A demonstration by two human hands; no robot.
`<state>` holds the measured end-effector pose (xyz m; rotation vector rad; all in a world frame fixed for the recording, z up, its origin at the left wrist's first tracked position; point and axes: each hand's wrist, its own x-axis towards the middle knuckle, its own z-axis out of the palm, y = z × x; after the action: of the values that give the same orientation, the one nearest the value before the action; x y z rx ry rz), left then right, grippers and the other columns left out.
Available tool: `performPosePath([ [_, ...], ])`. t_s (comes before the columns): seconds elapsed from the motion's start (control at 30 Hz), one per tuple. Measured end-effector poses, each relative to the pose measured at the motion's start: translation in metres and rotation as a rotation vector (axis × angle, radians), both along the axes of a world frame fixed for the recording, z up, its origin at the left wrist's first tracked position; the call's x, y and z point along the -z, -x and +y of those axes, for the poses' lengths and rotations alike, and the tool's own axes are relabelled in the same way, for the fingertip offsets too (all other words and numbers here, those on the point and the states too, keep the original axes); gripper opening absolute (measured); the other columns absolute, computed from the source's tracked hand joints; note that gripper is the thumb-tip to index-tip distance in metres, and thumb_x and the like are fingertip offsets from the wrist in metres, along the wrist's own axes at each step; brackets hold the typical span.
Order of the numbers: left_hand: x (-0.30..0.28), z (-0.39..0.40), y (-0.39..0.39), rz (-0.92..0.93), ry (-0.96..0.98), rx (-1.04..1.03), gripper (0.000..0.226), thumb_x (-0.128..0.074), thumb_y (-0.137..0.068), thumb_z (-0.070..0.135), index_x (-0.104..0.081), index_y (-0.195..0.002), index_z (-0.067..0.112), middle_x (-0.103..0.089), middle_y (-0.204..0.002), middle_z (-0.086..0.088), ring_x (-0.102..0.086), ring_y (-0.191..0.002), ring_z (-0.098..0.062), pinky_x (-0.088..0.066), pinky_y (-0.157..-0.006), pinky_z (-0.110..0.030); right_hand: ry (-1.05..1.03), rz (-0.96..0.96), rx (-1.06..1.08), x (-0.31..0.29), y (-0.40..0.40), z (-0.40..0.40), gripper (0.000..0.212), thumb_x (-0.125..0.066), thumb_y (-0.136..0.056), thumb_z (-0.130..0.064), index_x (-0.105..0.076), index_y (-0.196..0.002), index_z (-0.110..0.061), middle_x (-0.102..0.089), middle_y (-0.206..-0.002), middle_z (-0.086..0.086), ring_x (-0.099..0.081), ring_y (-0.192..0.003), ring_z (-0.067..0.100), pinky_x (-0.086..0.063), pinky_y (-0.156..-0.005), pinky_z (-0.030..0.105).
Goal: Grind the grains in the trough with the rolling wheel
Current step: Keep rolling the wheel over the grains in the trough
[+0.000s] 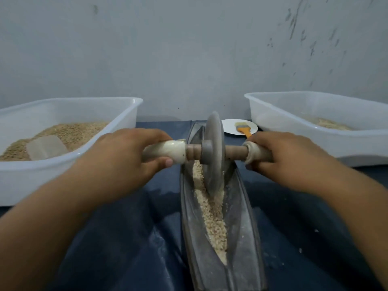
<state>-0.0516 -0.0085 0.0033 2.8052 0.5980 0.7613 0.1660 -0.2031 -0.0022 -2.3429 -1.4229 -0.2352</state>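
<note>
- The near end of the trough (241, 238) runs off the bottom edge.
- The wheel (213, 152) hides the trough's groove behind it, and its lower rim sinks into the grains (214, 215).
- The left hand (126, 154) and right hand (291, 156) cover most of both handle ends; the fingers curl underneath, out of sight.
- The 2 tubs are cropped: the left tub (117, 127) by the left edge, the right tub (273, 114) by the right edge.
- The scoop (46, 147) is half buried and blurry.
- The brush (243, 129) bristles are too small to make out.

Dim even light, soft overall blur, wide-angle bending at edges
</note>
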Motion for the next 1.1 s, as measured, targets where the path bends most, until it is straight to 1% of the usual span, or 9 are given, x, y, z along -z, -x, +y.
performPosePath([
  [0.07, 0.001, 0.001, -0.001, 0.01, 0.008, -0.006, 0.03, -0.063, -0.078, 0.056, -0.061, -0.106, 0.048, -0.063, -0.091, 0.018, -0.056, -0.087, -0.007, -0.044, -0.078, -0.033, 0.019, -0.014, -0.004, 0.001, 0.0, 0.0, 0.018, -0.071, -0.081, -0.045, -0.058, -0.093, -0.044, -0.062, -0.082, -0.014, -0.055, -0.078, 0.01, -0.043, -0.068, 0.034],
  [0.17, -0.012, 0.004, 0.014, 0.11, 0.143, 0.1, 0.039, -0.058, -0.068, 0.072, -0.061, -0.103, 0.055, -0.066, -0.089, 0.021, -0.061, -0.081, -0.003, -0.05, -0.076, -0.034, 0.164, 0.277, -0.125, -0.015, -0.007, -0.025, 0.04, -0.068, -0.064, -0.065, -0.061, -0.1, -0.048, -0.065, -0.081, -0.014, -0.06, -0.07, 0.007, -0.052, -0.067, 0.035],
  [0.3, -0.022, 0.004, 0.025, 0.119, 0.207, 0.195, 0.038, -0.063, -0.061, 0.069, -0.065, -0.097, 0.058, -0.067, -0.079, 0.025, -0.061, -0.071, 0.005, -0.046, -0.061, -0.011, 0.308, 0.464, -0.311, -0.025, -0.008, -0.04, 0.058, -0.072, -0.059, -0.071, -0.066, -0.108, -0.042, -0.068, -0.078, -0.006, -0.058, -0.062, 0.002, -0.045, -0.056, 0.016],
  [0.43, -0.007, 0.006, 0.009, 0.02, 0.137, 0.068, 0.038, -0.054, -0.068, 0.076, -0.061, -0.102, 0.06, -0.066, -0.087, 0.028, -0.06, -0.079, 0.003, -0.048, -0.071, -0.027, 0.13, 0.335, -0.158, -0.009, -0.016, -0.021, 0.043, -0.072, -0.063, -0.065, -0.064, -0.102, -0.049, -0.067, -0.083, -0.013, -0.06, -0.07, 0.004, -0.048, -0.065, 0.029],
  [0.57, 0.006, 0.003, -0.01, -0.069, -0.037, -0.069, 0.035, -0.059, -0.078, 0.058, -0.061, -0.112, 0.048, -0.063, -0.095, 0.021, -0.049, -0.085, -0.005, -0.04, -0.078, -0.031, -0.104, -0.029, 0.041, 0.01, -0.012, 0.01, 0.024, -0.073, -0.08, -0.044, -0.065, -0.103, -0.043, -0.066, -0.098, -0.013, -0.059, -0.095, 0.017, -0.045, -0.08, 0.037],
  [0.63, 0.007, 0.002, -0.009, -0.045, -0.051, -0.07, 0.034, -0.061, -0.079, 0.057, -0.06, -0.112, 0.048, -0.06, -0.095, 0.022, -0.048, -0.088, -0.006, -0.038, -0.079, -0.032, -0.11, -0.057, 0.04, 0.009, -0.01, 0.013, 0.023, -0.073, -0.081, -0.043, -0.065, -0.103, -0.041, -0.067, -0.099, -0.011, -0.059, -0.097, 0.019, -0.046, -0.082, 0.037],
  [0.77, -0.007, 0.009, 0.008, 0.058, 0.163, 0.052, 0.038, -0.058, -0.067, 0.073, -0.061, -0.101, 0.057, -0.064, -0.09, 0.029, -0.059, -0.085, 0.005, -0.045, -0.073, -0.027, 0.106, 0.323, -0.079, -0.011, -0.012, -0.018, 0.037, -0.07, -0.06, -0.065, -0.065, -0.091, -0.044, -0.067, -0.078, -0.014, -0.062, -0.07, 0.005, -0.049, -0.064, 0.027],
  [0.9, -0.015, 0.008, 0.014, 0.076, 0.227, 0.184, 0.044, -0.057, -0.061, 0.074, -0.064, -0.101, 0.057, -0.067, -0.093, 0.028, -0.064, -0.085, 0.003, -0.051, -0.079, -0.035, 0.328, 0.698, -0.242, -0.021, -0.007, -0.035, 0.045, -0.076, -0.06, -0.066, -0.069, -0.091, -0.034, -0.073, -0.078, 0.002, -0.065, -0.066, 0.012, -0.051, -0.062, 0.023],
  [1.1, 0.002, 0.003, -0.002, -0.073, 0.028, 0.003, 0.039, -0.054, -0.074, 0.067, -0.062, -0.109, 0.053, -0.066, -0.095, 0.022, -0.056, -0.087, -0.002, -0.047, -0.08, -0.033, 0.015, 0.247, -0.012, 0.0, -0.011, -0.009, 0.032, -0.077, -0.066, -0.059, -0.065, -0.09, -0.043, -0.064, -0.076, -0.015, -0.059, -0.07, 0.004, -0.047, -0.063, 0.028],
])
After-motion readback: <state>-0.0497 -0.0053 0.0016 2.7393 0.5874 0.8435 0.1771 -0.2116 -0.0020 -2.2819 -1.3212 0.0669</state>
